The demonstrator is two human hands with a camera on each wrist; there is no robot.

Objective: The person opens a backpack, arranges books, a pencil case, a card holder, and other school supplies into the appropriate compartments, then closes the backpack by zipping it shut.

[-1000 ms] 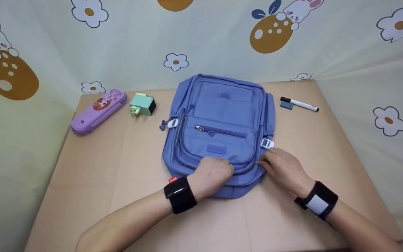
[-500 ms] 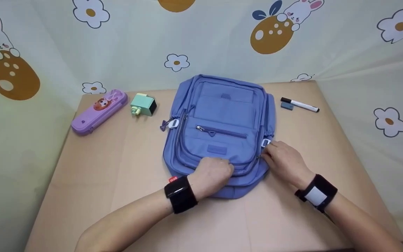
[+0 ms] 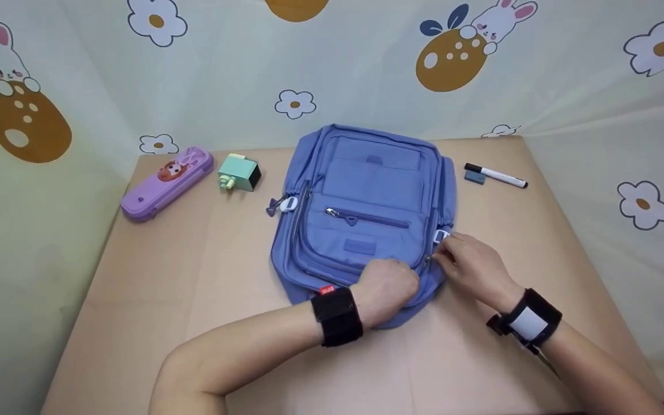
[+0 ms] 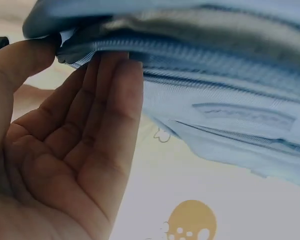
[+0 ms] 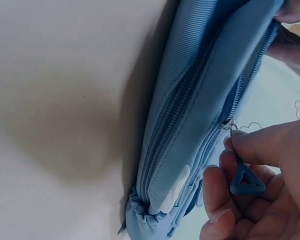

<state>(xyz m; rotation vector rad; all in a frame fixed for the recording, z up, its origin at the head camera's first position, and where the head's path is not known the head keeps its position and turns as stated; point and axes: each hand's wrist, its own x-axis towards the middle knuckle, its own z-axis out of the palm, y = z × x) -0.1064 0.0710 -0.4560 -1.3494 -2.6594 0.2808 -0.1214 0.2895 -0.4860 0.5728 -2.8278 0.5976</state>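
Observation:
A blue backpack [image 3: 375, 190] lies front side up on the table, its top toward the far wall. At its lower edge my left hand [image 3: 388, 291] pinches the fabric beside a zipper; the left wrist view shows the thumb [image 4: 30, 57] on one side of that edge and the fingers on the other. My right hand [image 3: 475, 265] is at the bag's lower right side, just below a white buckle [image 3: 441, 236]. In the right wrist view its thumb and forefinger pinch the cord of a triangular zipper pull [image 5: 247, 187]. Part of that zipper gapes beyond the slider [image 5: 226, 124].
On the left of the brown table [image 3: 193, 323] are a purple pencil case [image 3: 168, 183] and a mint-green box-shaped item [image 3: 238, 173]. A white marker [image 3: 499, 176] with a black cap and a small blue-grey block [image 3: 474, 177] lie at the right. Patterned cloth hangs behind.
My left hand has shifted right along the backpack's lower edge, closer to the right hand. Earlier, the right hand moved a little up the bag's right side with the zipper pull.

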